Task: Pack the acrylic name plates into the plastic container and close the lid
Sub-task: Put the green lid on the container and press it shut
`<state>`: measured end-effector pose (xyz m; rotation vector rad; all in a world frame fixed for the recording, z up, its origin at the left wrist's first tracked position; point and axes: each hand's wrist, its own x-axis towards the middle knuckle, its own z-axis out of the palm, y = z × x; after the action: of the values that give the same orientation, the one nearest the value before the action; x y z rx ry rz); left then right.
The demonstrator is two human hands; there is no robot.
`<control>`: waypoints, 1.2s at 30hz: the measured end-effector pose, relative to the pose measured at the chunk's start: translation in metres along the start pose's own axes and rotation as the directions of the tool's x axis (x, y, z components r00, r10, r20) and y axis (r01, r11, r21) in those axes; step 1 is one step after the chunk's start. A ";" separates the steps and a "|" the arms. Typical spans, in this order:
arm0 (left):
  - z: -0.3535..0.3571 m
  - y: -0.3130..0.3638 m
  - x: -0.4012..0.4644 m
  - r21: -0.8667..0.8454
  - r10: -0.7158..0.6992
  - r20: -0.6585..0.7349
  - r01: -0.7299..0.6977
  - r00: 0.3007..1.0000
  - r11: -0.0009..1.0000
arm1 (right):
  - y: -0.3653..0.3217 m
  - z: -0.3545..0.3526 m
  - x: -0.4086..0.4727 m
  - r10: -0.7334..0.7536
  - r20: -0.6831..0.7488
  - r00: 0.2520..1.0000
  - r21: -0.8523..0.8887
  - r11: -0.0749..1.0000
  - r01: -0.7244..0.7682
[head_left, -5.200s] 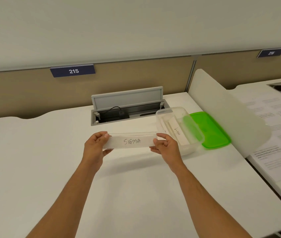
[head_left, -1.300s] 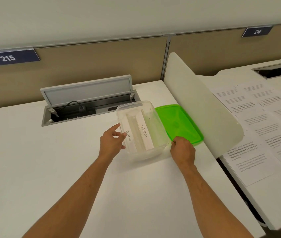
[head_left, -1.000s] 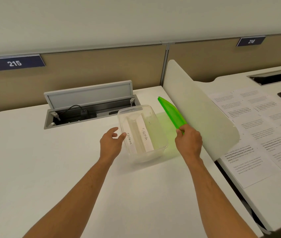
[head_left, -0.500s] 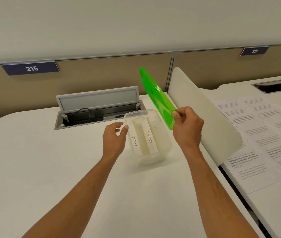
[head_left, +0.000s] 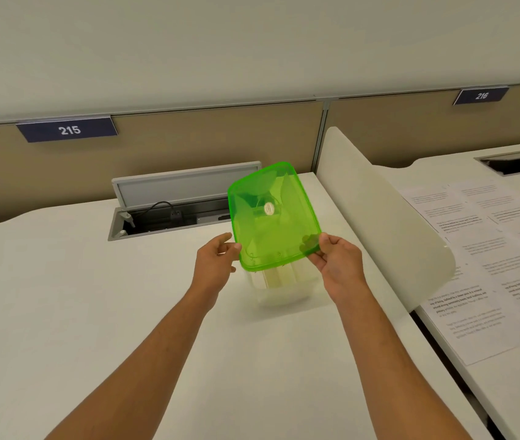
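A translucent green lid [head_left: 273,215] hangs tilted in the air above the clear plastic container [head_left: 284,290], hiding most of it. My right hand [head_left: 336,263] pinches the lid's near right corner. My left hand [head_left: 216,265] is at the lid's near left edge, thumb tip touching it, fingers spread. Acrylic name plates [head_left: 279,276] show inside the container just below the lid's near edge; their writing is hidden.
An open cable hatch [head_left: 170,201] with a black cable lies in the white desk [head_left: 93,312] behind the container. A white curved divider [head_left: 382,217] stands close on the right. Printed sheets [head_left: 487,258] lie on the neighbouring desk.
My right hand lifted the green lid off the desk, swung it left and turned it face-on over the container. My left hand left the container's side and rose to the lid's left edge.
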<state>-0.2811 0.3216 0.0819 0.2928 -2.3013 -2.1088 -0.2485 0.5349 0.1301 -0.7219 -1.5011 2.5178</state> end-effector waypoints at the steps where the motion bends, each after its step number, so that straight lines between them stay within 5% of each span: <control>1: -0.001 -0.003 0.000 -0.007 -0.012 0.000 0.012 1.000 1.000 | 0.003 -0.003 0.001 0.012 0.007 1.000 -0.015 1.000 -0.012; 6: 0.000 -0.014 -0.003 0.026 -0.027 0.007 0.027 1.000 0.999 | 0.015 -0.020 0.011 -0.066 -0.051 0.997 -0.303 0.952 0.048; 12: 0.003 -0.024 -0.005 0.126 -0.002 0.003 0.002 1.000 0.992 | 0.029 -0.042 0.015 -0.254 -0.007 0.967 -0.788 0.596 0.151; 25: 0.013 -0.028 -0.013 0.291 0.041 -0.022 -0.033 0.999 0.956 | 0.041 -0.048 0.022 -0.289 -0.034 0.957 -0.829 0.542 0.134; 36: 0.013 -0.026 -0.009 0.273 0.029 -0.019 -0.022 0.999 0.962 | 0.041 -0.055 0.031 -0.179 -0.064 0.982 -0.716 0.694 0.080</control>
<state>-0.2700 0.3333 0.0560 0.2849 -2.5658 -1.7641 -0.2450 0.5692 0.0626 -0.7928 -2.3953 1.6801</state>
